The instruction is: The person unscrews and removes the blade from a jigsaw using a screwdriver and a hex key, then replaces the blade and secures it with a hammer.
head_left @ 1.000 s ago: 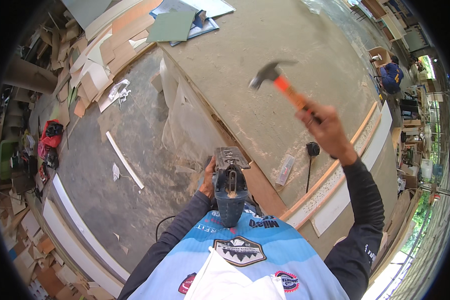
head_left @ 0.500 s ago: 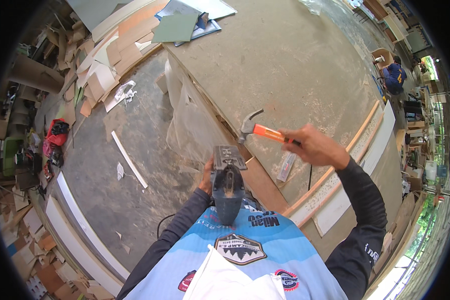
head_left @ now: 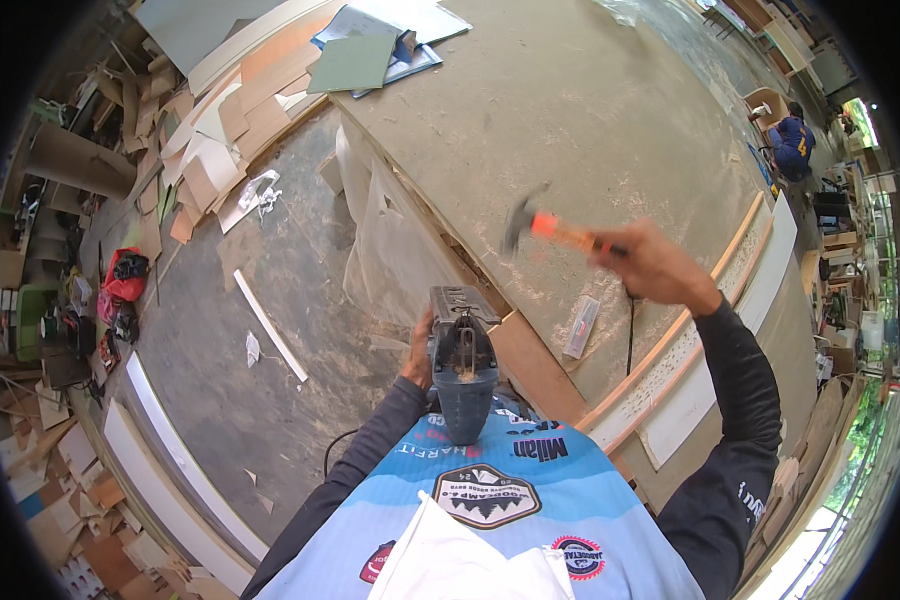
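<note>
A dark jigsaw stands close against my torso, its metal base plate facing up and sawdust lying in its body. My left hand is closed around its left side, partly hidden behind it. Raised to the right, my right hand grips a claw hammer by its orange and black handle. The hammer's dark head is blurred and points left, above and apart from the jigsaw. Just below the hammer, on the worktop, lies a small clear-fronted packet.
Long wooden strips and a white panel lie at the right. Translucent plastic sheeting hangs off the worktop's left edge. Board offcuts pile up at the far left. Another person crouches at the far right.
My right hand has lifted the hammer up and away from the jigsaw, to the right. The left hand keeps its hold on the jigsaw; the whole view has shifted slightly.
</note>
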A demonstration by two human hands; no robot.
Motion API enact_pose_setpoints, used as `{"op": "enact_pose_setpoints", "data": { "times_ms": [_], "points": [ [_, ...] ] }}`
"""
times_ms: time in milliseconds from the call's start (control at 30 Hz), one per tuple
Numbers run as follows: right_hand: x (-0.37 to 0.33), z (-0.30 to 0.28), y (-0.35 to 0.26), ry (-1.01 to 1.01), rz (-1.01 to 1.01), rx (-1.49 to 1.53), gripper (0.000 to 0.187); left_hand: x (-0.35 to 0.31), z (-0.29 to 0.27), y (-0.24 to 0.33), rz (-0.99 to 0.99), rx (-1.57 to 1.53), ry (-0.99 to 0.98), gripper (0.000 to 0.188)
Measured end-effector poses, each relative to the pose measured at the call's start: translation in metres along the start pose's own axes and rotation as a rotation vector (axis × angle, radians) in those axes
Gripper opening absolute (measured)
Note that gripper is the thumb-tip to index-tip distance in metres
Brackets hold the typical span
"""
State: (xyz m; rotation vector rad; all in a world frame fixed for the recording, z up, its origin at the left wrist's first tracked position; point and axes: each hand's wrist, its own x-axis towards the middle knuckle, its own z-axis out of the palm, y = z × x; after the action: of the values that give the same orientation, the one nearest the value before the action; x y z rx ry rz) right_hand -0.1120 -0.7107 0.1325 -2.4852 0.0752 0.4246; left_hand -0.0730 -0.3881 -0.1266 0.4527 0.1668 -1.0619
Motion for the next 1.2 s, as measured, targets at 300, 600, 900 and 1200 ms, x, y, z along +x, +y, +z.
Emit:
{"op": "enact_pose_setpoints", "data": {
  "times_ms": [300, 600, 900, 1200],
  "points": [
    [-0.002, -0.009, -0.012, 0.473, 0.016, 0.161, 0.039, 0.009, -0.046, -0.004, 0.043, 0.245, 0.101, 0.055],
    [0.02, 0.008, -0.022, 0.363, -0.102, 0.265, 0.039, 0.019, -0.055, -0.005, -0.101, -0.103, -0.018, 0.054],
    [0.048, 0.009, -0.016, 0.167, -0.131, 0.147, 0.041, 0.011, -0.011, 0.009, -0.058, 0.034, -0.078, 0.059],
    [0.03, 0.004, -0.005, 0.375, -0.06, 0.328, 0.043, 0.013, -0.01, 0.009, -0.011, 0.076, 0.078, 0.055]
  ]
}}
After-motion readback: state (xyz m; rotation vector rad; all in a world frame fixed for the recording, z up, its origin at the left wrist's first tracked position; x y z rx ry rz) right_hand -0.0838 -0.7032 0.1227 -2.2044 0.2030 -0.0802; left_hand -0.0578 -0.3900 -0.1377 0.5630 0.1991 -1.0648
